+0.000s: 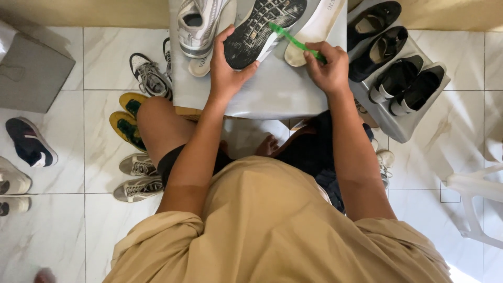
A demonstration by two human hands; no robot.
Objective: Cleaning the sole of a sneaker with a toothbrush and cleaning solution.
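Note:
My left hand [229,68] grips a sneaker [264,29] turned sole-up, its dark treaded sole facing me, on a grey covered table [272,94]. My right hand [329,68] holds a green toothbrush [293,41] whose head rests against the sole's edge. A second white sneaker [198,23] stands upright to the left on the table. Two pale insoles [314,26] lie beside the shoes.
Two pairs of black shoes [395,63] sit on a grey sheet at right. More sneakers [139,162] and yellow-green shoes [127,121] lie on the white tiled floor at left, near a grey box [31,73]. A white plastic chair [477,202] stands at right.

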